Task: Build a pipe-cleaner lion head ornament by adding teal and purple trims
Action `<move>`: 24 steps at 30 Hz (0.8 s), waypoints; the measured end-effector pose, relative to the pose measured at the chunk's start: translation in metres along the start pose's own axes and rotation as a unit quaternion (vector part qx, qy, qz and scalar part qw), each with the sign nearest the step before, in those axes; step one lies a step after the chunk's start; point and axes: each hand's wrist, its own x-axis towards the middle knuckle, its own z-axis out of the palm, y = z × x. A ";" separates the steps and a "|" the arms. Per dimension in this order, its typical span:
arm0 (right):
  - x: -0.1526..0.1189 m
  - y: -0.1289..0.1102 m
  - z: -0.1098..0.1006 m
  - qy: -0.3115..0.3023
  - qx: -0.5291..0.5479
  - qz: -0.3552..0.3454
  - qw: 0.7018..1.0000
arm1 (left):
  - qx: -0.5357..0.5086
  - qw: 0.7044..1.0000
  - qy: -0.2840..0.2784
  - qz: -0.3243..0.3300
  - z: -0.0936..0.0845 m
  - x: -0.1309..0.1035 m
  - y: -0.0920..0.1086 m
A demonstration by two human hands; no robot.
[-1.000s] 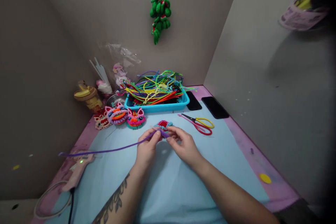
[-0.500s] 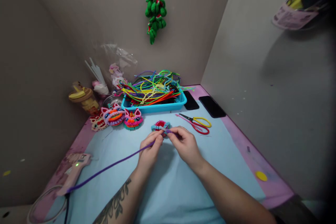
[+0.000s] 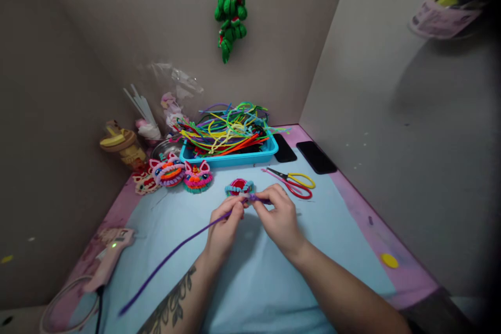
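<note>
A long purple pipe cleaner (image 3: 183, 242) is pinched in my left hand (image 3: 224, 223), its tail trailing down to the lower left. My right hand (image 3: 279, 216) grips the other end, where the purple appears wound around something pale between my fingertips; fingers partly hide that spot. Just beyond the fingertips lies a small ring-like piece of light-blue twisted pipe cleaner with a red middle (image 3: 239, 187), partly covered by my hands. Whether my fingers touch it I cannot tell. Scissors (image 3: 293, 182) with red and yellow handles lie open right of my right hand.
A blue tray (image 3: 230, 159) heaped with colourful pipe cleaners stands at the back. Finished animal-face pieces (image 3: 198, 177) sit left of it, two dark phones (image 3: 316, 157) to its right. A pink glue gun (image 3: 111, 261) with a green light lies left, its cord trailing.
The purple pipe cleaner's free tail has swung right and down, away from the glue gun. Both hands keep nearly the same place and grip. The view has shifted slightly.
</note>
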 end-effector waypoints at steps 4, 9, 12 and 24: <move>-0.002 0.001 0.001 0.012 -0.010 0.004 1.000 | -0.003 1.000 0.003 0.000 0.002 -0.001 0.002; -0.007 0.001 0.007 0.012 -0.034 0.005 0.999 | -0.041 0.998 0.043 -0.027 0.009 -0.003 0.000; -0.010 -0.001 0.011 0.007 -0.056 -0.004 0.998 | -0.049 0.995 0.079 -0.045 0.013 -0.003 0.000; -0.003 0.003 0.005 -0.161 0.061 0.003 0.985 | -0.026 0.996 0.079 -0.033 -0.008 0.005 0.000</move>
